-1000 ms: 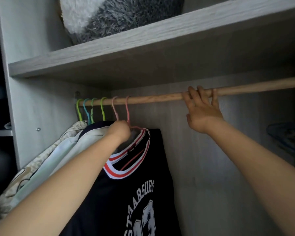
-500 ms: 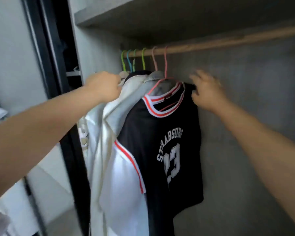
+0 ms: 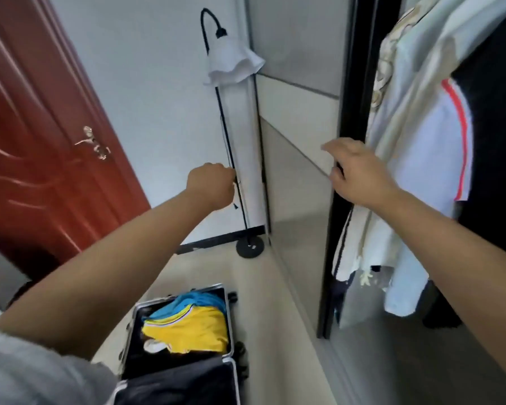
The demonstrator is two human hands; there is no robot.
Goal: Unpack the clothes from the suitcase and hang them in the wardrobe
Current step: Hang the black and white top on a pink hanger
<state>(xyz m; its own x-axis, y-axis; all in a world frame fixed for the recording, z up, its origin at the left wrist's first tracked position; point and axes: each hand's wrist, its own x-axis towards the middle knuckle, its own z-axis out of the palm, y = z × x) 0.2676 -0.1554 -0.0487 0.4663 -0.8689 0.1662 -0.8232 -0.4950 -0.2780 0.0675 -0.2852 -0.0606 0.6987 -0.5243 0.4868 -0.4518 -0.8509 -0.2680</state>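
An open suitcase point(image 3: 230, 323) lies on the floor at the bottom centre. A yellow garment point(image 3: 187, 328) sits in it with a blue garment point(image 3: 199, 301) behind. In the wardrobe at the right hang pale shirts point(image 3: 421, 171) and a black jersey point(image 3: 497, 112) with a red stripe. My left hand point(image 3: 211, 185) is raised in the air above the suitcase, fingers curled, with nothing in it. My right hand point(image 3: 357, 173) hovers with relaxed fingers in front of the wardrobe's black door frame point(image 3: 348, 83), just left of the hanging shirts.
A floor lamp point(image 3: 231, 59) with a white shade stands against the wall, its base point(image 3: 250, 247) on the floor beside the wardrobe's sliding door point(image 3: 298, 171). A red-brown room door point(image 3: 41, 127) fills the left. Pale floor lies between suitcase and wardrobe.
My view has swung left and down, from the rail to the floor and suitcase. Both hands have come off the hanging clothes and dropped lower.
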